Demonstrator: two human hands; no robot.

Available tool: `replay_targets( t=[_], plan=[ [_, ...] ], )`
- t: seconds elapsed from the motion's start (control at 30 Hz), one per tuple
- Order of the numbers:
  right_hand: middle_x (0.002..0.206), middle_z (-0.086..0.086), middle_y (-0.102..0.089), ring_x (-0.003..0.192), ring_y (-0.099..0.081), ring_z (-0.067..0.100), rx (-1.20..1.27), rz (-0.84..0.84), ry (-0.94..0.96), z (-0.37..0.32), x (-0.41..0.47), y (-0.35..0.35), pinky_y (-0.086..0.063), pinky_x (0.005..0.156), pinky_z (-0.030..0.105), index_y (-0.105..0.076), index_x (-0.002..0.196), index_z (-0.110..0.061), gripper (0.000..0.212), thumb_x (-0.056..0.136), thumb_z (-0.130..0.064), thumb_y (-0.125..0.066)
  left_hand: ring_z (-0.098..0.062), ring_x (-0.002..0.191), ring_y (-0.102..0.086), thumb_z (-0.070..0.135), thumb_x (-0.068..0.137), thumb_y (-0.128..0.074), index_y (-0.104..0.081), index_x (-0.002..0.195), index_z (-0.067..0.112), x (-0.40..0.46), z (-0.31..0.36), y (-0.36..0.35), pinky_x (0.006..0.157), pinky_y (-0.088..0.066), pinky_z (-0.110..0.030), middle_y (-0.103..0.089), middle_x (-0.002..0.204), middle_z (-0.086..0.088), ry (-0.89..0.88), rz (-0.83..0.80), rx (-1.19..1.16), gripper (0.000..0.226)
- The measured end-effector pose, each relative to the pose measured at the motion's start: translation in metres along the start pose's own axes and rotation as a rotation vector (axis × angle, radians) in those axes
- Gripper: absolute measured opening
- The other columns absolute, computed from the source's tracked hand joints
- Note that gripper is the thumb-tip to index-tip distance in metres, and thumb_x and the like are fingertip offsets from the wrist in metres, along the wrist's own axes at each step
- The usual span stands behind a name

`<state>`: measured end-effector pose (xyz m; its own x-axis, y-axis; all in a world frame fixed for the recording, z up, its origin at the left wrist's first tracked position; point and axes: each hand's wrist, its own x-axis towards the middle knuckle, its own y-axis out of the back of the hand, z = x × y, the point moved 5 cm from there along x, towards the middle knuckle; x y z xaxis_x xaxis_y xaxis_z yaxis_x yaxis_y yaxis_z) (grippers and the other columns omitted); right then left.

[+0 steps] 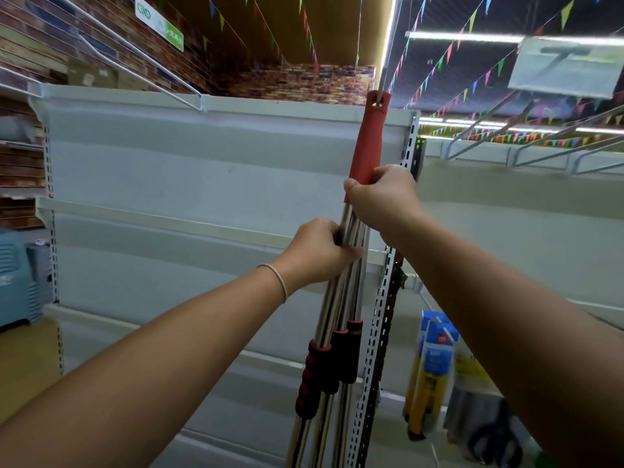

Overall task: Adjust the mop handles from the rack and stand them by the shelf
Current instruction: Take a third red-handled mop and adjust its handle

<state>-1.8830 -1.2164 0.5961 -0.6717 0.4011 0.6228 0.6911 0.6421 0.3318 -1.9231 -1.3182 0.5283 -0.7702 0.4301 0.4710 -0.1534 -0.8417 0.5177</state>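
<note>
Up against the big white shelf (169,170), right by its metal post with holes (380,319), stands a bunch of shiny mop handles (337,292). They lean together, almost straight up. One of them has a long red grip (368,143) at the top, and its tip hangs on a thin metal hook (388,52). Lower down, three handles have black and red foam grips (329,363). The right hand (383,197) wraps its fingers around the bottom of the red grip. The left hand (320,251) holds the shiny poles just below, with fingers and thumb curled around them. A thin bracelet (278,280) sits on the left wrist.
</note>
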Motion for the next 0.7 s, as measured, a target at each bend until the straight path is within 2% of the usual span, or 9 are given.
replay_targets(
  t=[0.1,0.2,0.3,0.37,0.47,0.6,0.7],
  plan=[
    [0.09,0.006,-0.069,0.077,-0.071,0.023,-0.027,0.033,-0.019,0.01,0.014,-0.002,-0.062,0.073,0.04,-0.064,0.094,-0.014,0.018,0.087,-0.03,-0.068,-0.019,0.063,-0.06,0.032,0.078,-0.076,-0.066,0.073,0.012,0.01,-0.006,-0.006,0.058,-0.045,-0.027,-0.067,0.069,-0.005,0.028,0.027,-0.052,0.023],
    [0.092,0.005,-0.07,0.079,-0.071,0.022,-0.045,0.057,-0.031,0.02,0.029,-0.002,-0.062,0.074,0.04,-0.064,0.099,-0.014,0.026,0.083,-0.033,-0.072,-0.021,0.064,-0.063,0.037,0.07,-0.082,-0.068,0.073,0.007,0.019,-0.013,-0.011,0.063,-0.056,-0.035,-0.067,0.068,-0.006,0.053,0.098,-0.08,0.033],
    [0.093,0.005,-0.069,0.079,-0.071,0.021,-0.045,0.038,-0.025,0.025,0.04,-0.003,-0.062,0.072,0.038,-0.062,0.102,-0.013,0.03,0.083,-0.033,-0.073,-0.022,0.07,-0.067,0.036,0.071,-0.081,-0.069,0.077,0.01,0.024,-0.015,-0.015,0.07,-0.059,-0.038,-0.07,0.074,-0.006,0.052,0.124,-0.086,0.03],
    [0.092,0.005,-0.069,0.078,-0.071,0.021,-0.06,0.037,-0.022,0.028,0.044,-0.003,-0.062,0.071,0.037,-0.063,0.1,-0.013,0.028,0.083,-0.033,-0.072,-0.016,0.065,-0.064,0.034,0.073,-0.08,-0.069,0.076,0.013,0.026,-0.014,-0.017,0.062,-0.056,-0.032,-0.068,0.07,-0.001,0.051,0.132,-0.079,0.024],
    [0.09,0.006,-0.071,0.078,-0.072,0.022,-0.035,0.042,-0.033,0.031,0.049,-0.005,-0.062,0.072,0.038,-0.065,0.096,-0.011,0.025,0.081,-0.03,-0.073,-0.007,0.054,-0.054,0.034,0.078,-0.076,-0.064,0.065,0.018,0.027,-0.012,-0.019,0.051,-0.039,-0.018,-0.059,0.059,0.006,0.05,0.149,-0.016,0.024],
    [0.089,0.01,-0.072,0.077,-0.074,0.023,-0.036,0.048,-0.059,0.031,0.047,-0.005,-0.063,0.071,0.04,-0.067,0.094,-0.006,0.021,0.082,-0.023,-0.071,-0.004,0.046,-0.044,0.035,0.08,-0.074,-0.051,0.051,0.019,0.029,-0.011,-0.021,0.042,-0.03,-0.014,-0.048,0.049,0.009,0.076,0.194,0.075,0.04],
    [0.089,0.011,-0.073,0.076,-0.074,0.024,-0.063,0.06,-0.063,0.026,0.041,-0.003,-0.063,0.071,0.041,-0.068,0.095,-0.002,0.023,0.082,-0.022,-0.07,-0.007,0.047,-0.042,0.037,0.081,-0.072,-0.045,0.05,0.019,0.026,-0.007,-0.019,0.043,-0.03,-0.019,-0.045,0.05,0.006,0.077,0.211,0.143,0.045]
  ],
)
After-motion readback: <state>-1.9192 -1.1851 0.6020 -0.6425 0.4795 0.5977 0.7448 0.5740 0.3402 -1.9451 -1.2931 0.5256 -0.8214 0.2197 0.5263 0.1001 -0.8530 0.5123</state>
